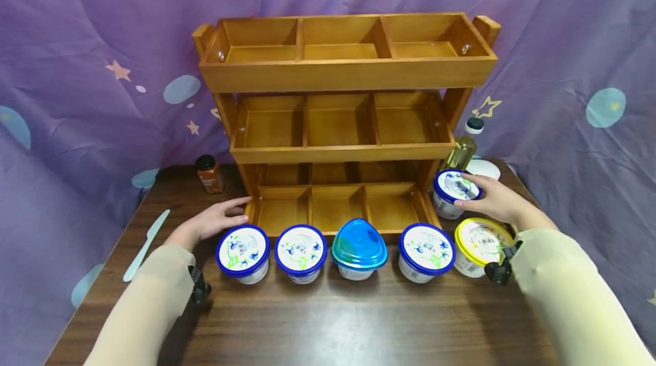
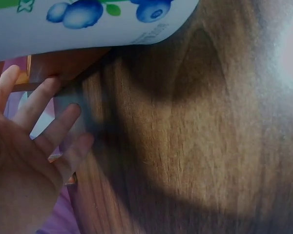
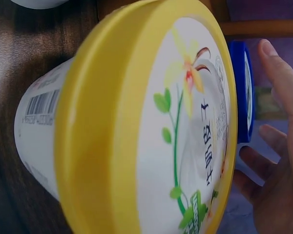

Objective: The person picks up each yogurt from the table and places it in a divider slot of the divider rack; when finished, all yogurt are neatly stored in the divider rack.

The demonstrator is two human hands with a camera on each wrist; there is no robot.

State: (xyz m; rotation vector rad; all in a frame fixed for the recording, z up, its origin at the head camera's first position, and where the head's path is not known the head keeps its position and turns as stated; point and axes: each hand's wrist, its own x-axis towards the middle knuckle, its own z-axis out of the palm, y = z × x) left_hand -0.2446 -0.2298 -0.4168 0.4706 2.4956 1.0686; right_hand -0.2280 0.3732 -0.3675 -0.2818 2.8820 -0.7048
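Observation:
A round tub with a blue-rimmed lid (image 1: 451, 189) stands beside the rack's lower right corner. My right hand (image 1: 494, 198) is over its right side, fingers spread; in the right wrist view the fingers (image 3: 276, 70) are just off the lid. Under that wrist sits a yellow-lidded tub (image 1: 474, 266). My left hand (image 1: 212, 221) reaches toward the wooden rack's lower left end, fingers loosely extended, with nothing held. Right by it is a blue-lidded tub (image 1: 243, 249), leftmost in a front row with another blue-lidded tub (image 1: 300, 249), a rounded-triangular blue-lidded tub (image 1: 360, 243) and a blue-lidded tub (image 1: 426, 249).
The three-tier wooden rack (image 1: 348, 75) with divided compartments stands at the back centre. On the left are a spice jar (image 1: 209, 175) and a pale knife (image 1: 148, 243). A bottle of yellowish liquid (image 1: 463, 147) and a white dish (image 1: 484, 169) stand at the back right.

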